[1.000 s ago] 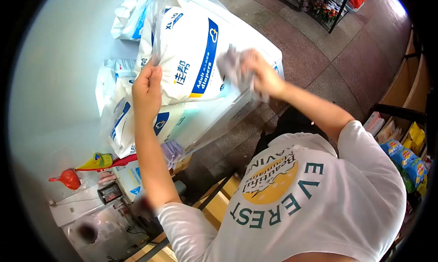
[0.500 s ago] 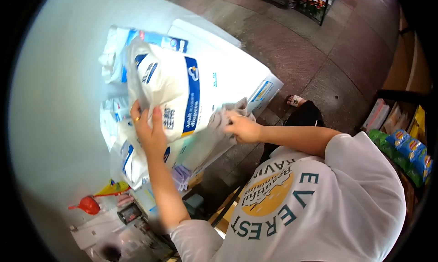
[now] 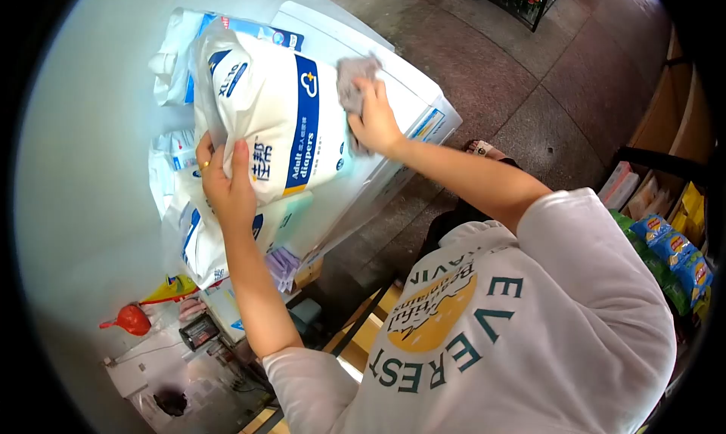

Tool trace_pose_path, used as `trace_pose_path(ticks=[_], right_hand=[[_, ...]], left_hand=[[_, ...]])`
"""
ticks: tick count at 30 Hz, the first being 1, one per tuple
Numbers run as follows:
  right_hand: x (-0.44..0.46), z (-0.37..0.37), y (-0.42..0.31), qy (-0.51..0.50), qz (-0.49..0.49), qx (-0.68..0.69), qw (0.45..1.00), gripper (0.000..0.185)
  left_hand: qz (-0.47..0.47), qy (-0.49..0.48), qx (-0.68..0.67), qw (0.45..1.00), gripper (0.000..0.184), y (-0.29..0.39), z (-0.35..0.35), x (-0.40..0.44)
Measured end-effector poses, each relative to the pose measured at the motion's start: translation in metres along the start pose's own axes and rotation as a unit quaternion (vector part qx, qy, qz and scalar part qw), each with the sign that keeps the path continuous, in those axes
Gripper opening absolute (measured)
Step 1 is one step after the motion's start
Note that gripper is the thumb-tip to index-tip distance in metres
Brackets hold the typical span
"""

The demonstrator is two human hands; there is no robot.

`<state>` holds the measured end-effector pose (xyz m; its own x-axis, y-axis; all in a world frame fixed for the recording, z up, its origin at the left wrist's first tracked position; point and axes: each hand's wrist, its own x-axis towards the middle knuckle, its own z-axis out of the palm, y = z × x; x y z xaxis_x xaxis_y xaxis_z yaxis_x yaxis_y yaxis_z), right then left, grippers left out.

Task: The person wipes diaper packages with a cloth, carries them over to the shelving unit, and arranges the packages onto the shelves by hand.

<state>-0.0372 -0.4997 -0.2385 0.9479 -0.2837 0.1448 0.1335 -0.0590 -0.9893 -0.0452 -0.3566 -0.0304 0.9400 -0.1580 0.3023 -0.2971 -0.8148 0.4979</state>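
My left hand (image 3: 229, 178) grips the near left edge of a white and blue pack of adult diapers (image 3: 265, 109), thumb on its front. A ring shows on one finger. The pack leans up over a white surface (image 3: 412, 94). My right hand (image 3: 374, 120) is closed on a crumpled grey cloth (image 3: 355, 82), which lies against the right side of the pack and the white surface. Below my left wrist lies a second white pack (image 3: 200, 237) in clear plastic, and a purple bundle (image 3: 283, 268) is beside it.
A blue and white pack (image 3: 178, 60) stands by the wall (image 3: 91, 169). At the lower left are a red scoop-like object (image 3: 128, 320) and a small dark device (image 3: 199, 332). Snack bags (image 3: 673, 249) fill a shelf at the right. A black rack (image 3: 533, 3) stands on the tiled floor (image 3: 522, 71).
My right hand has moved up and away with the grey cloth since half a second ago. The camera view has shifted, and my left hand keeps its grip on the pack.
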Motion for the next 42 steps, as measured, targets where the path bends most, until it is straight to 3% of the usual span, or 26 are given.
trace_pose_path(ticks=[4,6,10,11,13,15,16,17,19,21,24,25,27,28,29,33,34,35,38,39,42], right_hand=[[-0.089,0.002,-0.016,-0.119,-0.109,0.028,0.986,0.033],[-0.123,0.003,-0.021,-0.285,-0.07,-0.009,0.956,0.034],[-0.143,0.004,-0.034,-0.383,-0.075,-0.008,0.921,0.035],[-0.131,-0.013,-0.044,-0.382,-0.079,-0.014,0.921,0.035],[-0.105,-0.041,-0.04,-0.392,0.071,0.088,0.913,0.035],[-0.079,-0.062,-0.007,-0.371,0.131,0.234,0.889,0.037],[-0.062,-0.09,-0.014,-0.37,0.258,0.248,0.857,0.04],[-0.049,-0.105,-0.011,-0.324,0.229,0.26,0.88,0.046],[-0.021,-0.136,-0.03,-0.273,0.29,0.456,0.796,0.053],[0.007,-0.149,-0.034,-0.166,0.299,0.474,0.812,0.061],[0.057,-0.16,-0.028,-0.172,0.27,0.414,0.852,0.067],[0.076,-0.159,-0.037,-0.148,0.246,0.326,0.901,0.062],[0.098,-0.161,-0.071,-0.18,0.246,0.334,0.892,0.055],[0.107,-0.161,-0.089,-0.158,0.251,0.33,0.896,0.047],[0.127,-0.161,-0.076,-0.178,0.277,0.386,0.862,0.04],[0.178,-0.153,-0.074,-0.249,0.279,0.411,0.831,0.028],[0.188,-0.147,-0.078,-0.254,0.276,0.39,0.841,0.028],[0.197,-0.14,-0.08,-0.258,0.272,0.369,0.851,0.028],[0.223,-0.11,-0.072,-0.334,0.265,0.397,0.813,0.032],[0.228,-0.099,-0.072,-0.359,0.258,0.418,0.794,0.034],[0.232,-0.078,-0.096,-0.408,0.251,0.423,0.769,0.036]], left_hand=[[0.014,0.02,0.01,1.0,0.032,-0.005,0.003,0.001],[0.026,0.02,0.031,0.999,0.034,-0.006,0.003,0.0],[0.023,0.026,0.015,0.999,0.035,0.002,0.0,-0.001],[0.023,0.018,0.024,0.999,0.036,0.002,-0.002,-0.002],[0.026,0.02,0.026,0.999,0.037,-0.002,-0.003,0.0],[0.076,0.019,0.052,0.996,0.036,-0.018,-0.003,0.004],[0.083,0.021,0.031,0.996,0.032,-0.019,-0.003,0.003],[0.086,0.035,0.032,0.995,0.032,-0.013,-0.005,0.001],[0.095,0.016,0.027,0.995,0.027,0.001,-0.004,-0.006],[0.106,-0.003,0.002,0.994,0.023,0.008,-0.003,-0.011],[0.154,-0.021,0.032,0.987,0.019,0.028,-0.012,-0.026],[0.19,-0.048,0.073,0.978,0.018,0.029,-0.015,-0.031],[0.193,-0.051,0.089,0.976,0.017,0.022,-0.025,-0.035],[0.187,-0.013,0.149,0.971,0.018,0.018,-0.032,-0.036],[0.178,0.024,0.209,0.961,0.019,0.014,-0.038,-0.036],[0.002,0.073,0.326,0.942,0.018,0.015,-0.055,-0.04],[-0.031,0.075,0.374,0.924,0.03,0.018,-0.053,-0.044],[-0.046,0.078,0.38,0.921,0.03,0.02,-0.046,-0.048],[-0.114,0.252,0.272,0.922,0.043,0.04,-0.017,-0.063],[-0.107,0.315,0.252,0.909,0.037,0.045,-0.001,-0.072],[-0.088,0.36,0.167,0.914,0.032,0.08,0.051,-0.082]])
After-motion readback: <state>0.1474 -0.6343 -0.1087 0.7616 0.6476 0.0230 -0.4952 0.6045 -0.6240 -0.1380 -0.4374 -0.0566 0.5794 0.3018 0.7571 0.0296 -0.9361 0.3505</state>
